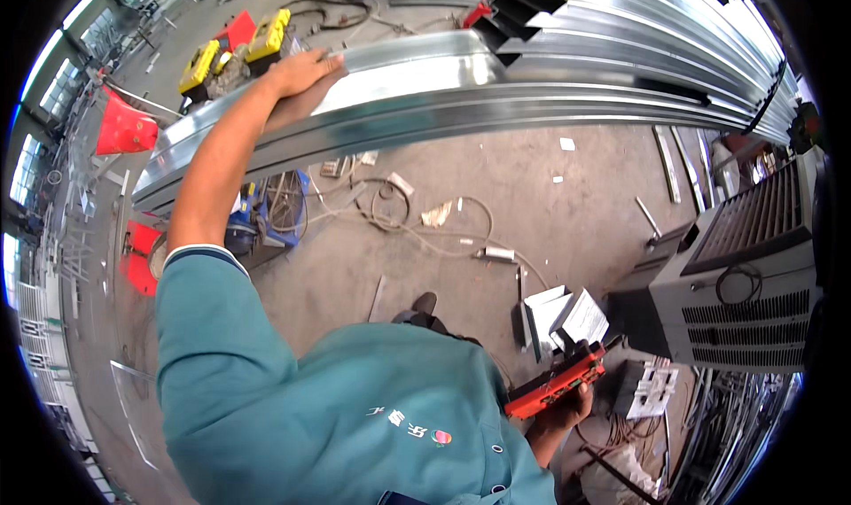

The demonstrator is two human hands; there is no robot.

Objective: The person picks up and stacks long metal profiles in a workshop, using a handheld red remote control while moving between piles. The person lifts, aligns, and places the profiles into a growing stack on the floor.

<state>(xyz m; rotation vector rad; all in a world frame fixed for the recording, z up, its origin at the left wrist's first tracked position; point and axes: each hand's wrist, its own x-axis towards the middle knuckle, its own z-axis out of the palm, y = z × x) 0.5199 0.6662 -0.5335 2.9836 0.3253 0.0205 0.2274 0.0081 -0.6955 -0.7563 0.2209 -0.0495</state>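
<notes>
I'm resting my left hand [301, 73] open on the metal beam [417, 69], ideally lightly; my right hand [570, 410] is gripping the red device [551, 386].

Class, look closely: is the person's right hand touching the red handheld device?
Touching. The head view shows the right hand gripping the lower edge of the red device, with no gap between.

Red device [551, 388] partly hides 1 of the hands [581, 404]
</notes>
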